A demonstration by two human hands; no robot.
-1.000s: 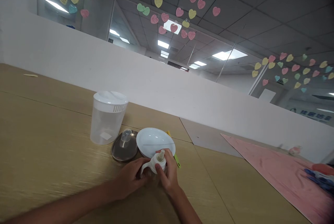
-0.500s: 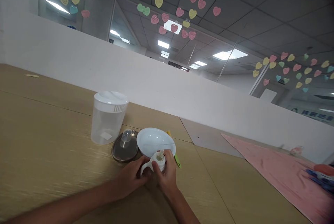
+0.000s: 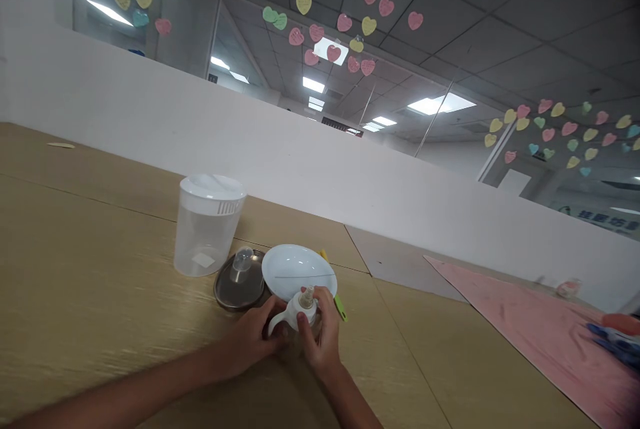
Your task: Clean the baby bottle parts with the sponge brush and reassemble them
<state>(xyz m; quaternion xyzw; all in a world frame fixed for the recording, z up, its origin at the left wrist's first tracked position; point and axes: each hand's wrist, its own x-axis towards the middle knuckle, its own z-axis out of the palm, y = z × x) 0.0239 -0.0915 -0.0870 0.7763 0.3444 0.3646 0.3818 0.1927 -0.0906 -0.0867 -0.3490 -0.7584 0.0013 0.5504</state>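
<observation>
Both hands are on a baby bottle [image 3: 300,317] with a white collar, a curved white side handle and a pale translucent nipple on top. My left hand [image 3: 255,334] has its fingers curled round the handle. On the other side, my right hand [image 3: 321,337] is wrapped about the collar, its thumb on the near face. The bottle's lower body is hidden by the hands. Just beyond it lies a white oval bowl [image 3: 295,265]. A clear dome cap [image 3: 243,261] stands on a dark metal plate [image 3: 231,294] to the left.
Behind the plate stands a tall translucent bucket [image 3: 203,235] with a white lid. A green and yellow handled tool [image 3: 340,307] lies partly under the bowl. Pink cloth [image 3: 525,315] covers the table's right part, with blue and orange items [image 3: 620,335] on it. A white partition [image 3: 300,155] bounds the back.
My right thumb has shifted slightly on the bottle's collar. The bottle has turned or tilted very little; everything else on the table stays put.
</observation>
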